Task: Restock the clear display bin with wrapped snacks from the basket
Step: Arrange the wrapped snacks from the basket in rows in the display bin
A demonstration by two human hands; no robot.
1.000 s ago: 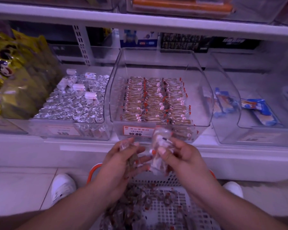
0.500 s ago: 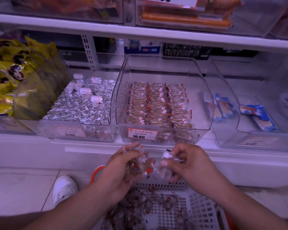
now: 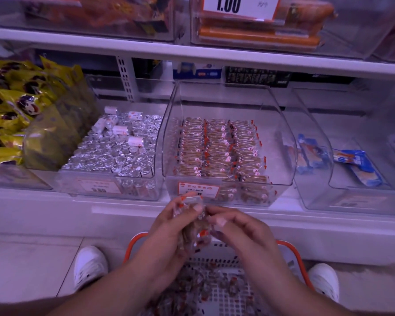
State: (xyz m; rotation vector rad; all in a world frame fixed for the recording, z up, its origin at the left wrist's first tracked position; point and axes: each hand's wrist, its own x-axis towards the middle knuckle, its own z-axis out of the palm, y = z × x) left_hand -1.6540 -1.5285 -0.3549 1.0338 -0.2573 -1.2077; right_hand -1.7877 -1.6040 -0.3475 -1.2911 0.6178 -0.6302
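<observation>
Pinching a small stack of wrapped snacks (image 3: 192, 226), the left hand (image 3: 169, 231) grips it upright while the right hand (image 3: 237, 226) nips its right edge. The clear display bin (image 3: 281, 137) lies directly beyond, its rows running crosswise; the basket (image 3: 290, 254) sits below, nearer.

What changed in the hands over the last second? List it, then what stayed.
The right hand brought its wrapped snacks across to the bunch the left hand grips; both hands now hold one bunch. The clear bin and basket look unchanged.
</observation>
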